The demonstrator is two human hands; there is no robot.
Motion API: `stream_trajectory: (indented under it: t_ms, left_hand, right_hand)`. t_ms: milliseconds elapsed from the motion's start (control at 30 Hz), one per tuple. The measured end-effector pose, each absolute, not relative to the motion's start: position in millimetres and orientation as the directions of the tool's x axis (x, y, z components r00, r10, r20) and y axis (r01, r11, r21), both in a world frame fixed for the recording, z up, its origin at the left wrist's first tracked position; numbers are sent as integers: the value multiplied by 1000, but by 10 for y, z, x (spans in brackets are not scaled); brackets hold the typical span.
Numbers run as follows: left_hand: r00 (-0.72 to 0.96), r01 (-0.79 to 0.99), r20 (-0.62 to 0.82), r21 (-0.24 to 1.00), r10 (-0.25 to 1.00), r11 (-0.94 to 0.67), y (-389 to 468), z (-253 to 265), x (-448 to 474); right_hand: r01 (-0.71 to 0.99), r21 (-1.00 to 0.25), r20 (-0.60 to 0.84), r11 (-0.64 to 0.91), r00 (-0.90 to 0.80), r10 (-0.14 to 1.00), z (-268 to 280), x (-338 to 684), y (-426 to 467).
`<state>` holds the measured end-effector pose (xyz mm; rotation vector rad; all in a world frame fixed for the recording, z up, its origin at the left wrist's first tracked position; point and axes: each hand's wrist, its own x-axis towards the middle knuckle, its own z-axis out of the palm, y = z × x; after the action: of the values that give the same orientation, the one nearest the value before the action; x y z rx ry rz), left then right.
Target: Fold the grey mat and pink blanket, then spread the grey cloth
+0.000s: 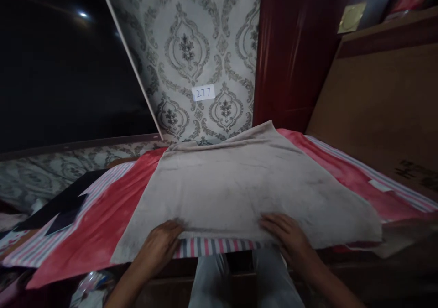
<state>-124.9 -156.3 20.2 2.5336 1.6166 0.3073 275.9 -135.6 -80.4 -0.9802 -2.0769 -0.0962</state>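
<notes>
A large grey cloth (219, 185) lies spread over a red cloth (112, 212) and a striped cloth (215, 246). At its near edge, left of the middle, my left hand (162, 239) has its fingers closed on the grey cloth. My right hand (287, 235) grips the same edge farther right, its fingers over the top and its thumb hidden. Between the hands the edge is drawn back, so pink, white and grey stripes show below it. The far right corner of the grey cloth rises in a peak, and faint wrinkles cross its surface.
A dark screen (68, 70) stands at the left, before patterned wallpaper (188, 48) bearing a paper label (203, 92) marked 277. At the right stand a dark red panel (290, 48) and a large cardboard box (383, 98). A clear plastic bag (91, 285) sits low at the left.
</notes>
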Motion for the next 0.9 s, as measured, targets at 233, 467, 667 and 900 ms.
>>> stream_trajectory:
  t_ms: [233,467,667,900]
  left_hand:
    - [402,862,66,310,913,-402,-1443,301,-1273]
    - [486,819,-138,417,863,-395,-1268,446,-1286]
    - [530,755,-46,481,847,-446,-632,650,-921]
    - [417,899,81,107,905,-424,192,358,-173]
  right_hand:
    - [764,-195,680,615,-346,647,-998,3272,-1275]
    - [638,-444,595,629,-315,739,-572,3318,-1497]
    - [755,-537,597,376,25,802,-247,3707,-1073]
    - [870,-287,237,-401,471,850,-149,4309,-623]
